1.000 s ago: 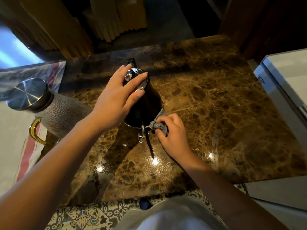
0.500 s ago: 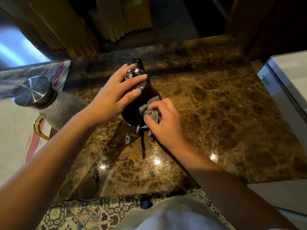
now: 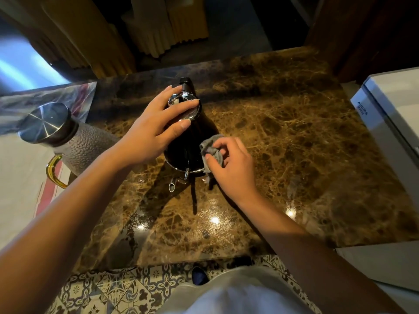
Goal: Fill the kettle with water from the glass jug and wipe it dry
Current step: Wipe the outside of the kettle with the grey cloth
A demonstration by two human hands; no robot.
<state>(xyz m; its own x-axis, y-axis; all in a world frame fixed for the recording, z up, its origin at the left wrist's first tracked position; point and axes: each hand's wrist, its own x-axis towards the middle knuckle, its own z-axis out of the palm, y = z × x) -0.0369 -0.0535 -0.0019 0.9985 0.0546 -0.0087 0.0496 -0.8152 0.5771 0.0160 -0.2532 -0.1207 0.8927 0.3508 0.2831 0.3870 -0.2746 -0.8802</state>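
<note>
The right hand's fingers (image 3: 223, 152) were pinched on a crumpled grey cloth (image 3: 212, 150), pressing it to the lower right flank of the kettle (image 3: 192, 141). The left hand (image 3: 156, 130) lay with fingers spread over the chrome lid (image 3: 184, 105), steadying it. The kettle stood upright on the marble counter (image 3: 283, 155), the glass jug (image 3: 74, 143) to its left, apart. Its glossy dark body was probably slippery when wet and heavy if filled; the handle would offer the safest hold.

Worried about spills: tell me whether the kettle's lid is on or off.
On. The shiny lid sits atop the upright kettle, with the left hand resting on it.
</note>
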